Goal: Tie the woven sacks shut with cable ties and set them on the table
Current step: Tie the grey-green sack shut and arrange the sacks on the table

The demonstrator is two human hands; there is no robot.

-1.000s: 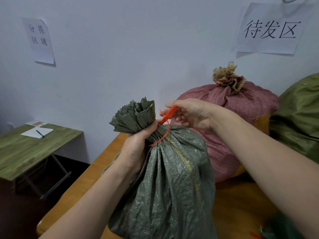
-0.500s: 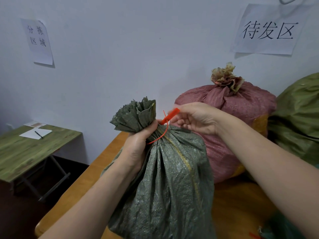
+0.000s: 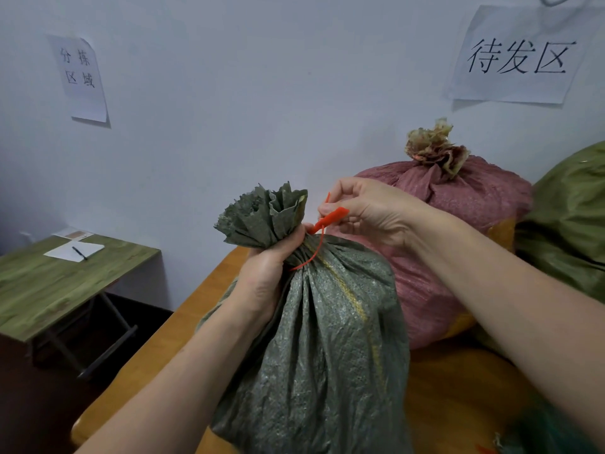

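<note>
Two hands busy on one sack. Gripping with the left hand (image 3: 266,276) the gathered neck of the grey-green woven sack (image 3: 324,348); pinching with the right hand (image 3: 365,211) the free end of the orange cable tie (image 3: 318,245), looped round that neck but slack, not yet cinched. Standing already on the orange wooden table (image 3: 163,348). Just behind, a pink woven sack (image 3: 465,221), neck bunched, seemingly closed; beside it an olive-green sack (image 3: 569,224), closure unseen. Remaining, likely: pulling tight.

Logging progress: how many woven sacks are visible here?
3: a grey-green sack gripped at its neck, a red sack behind it, a green sack at the right edge. The green blur at bottom right may be another.
</note>
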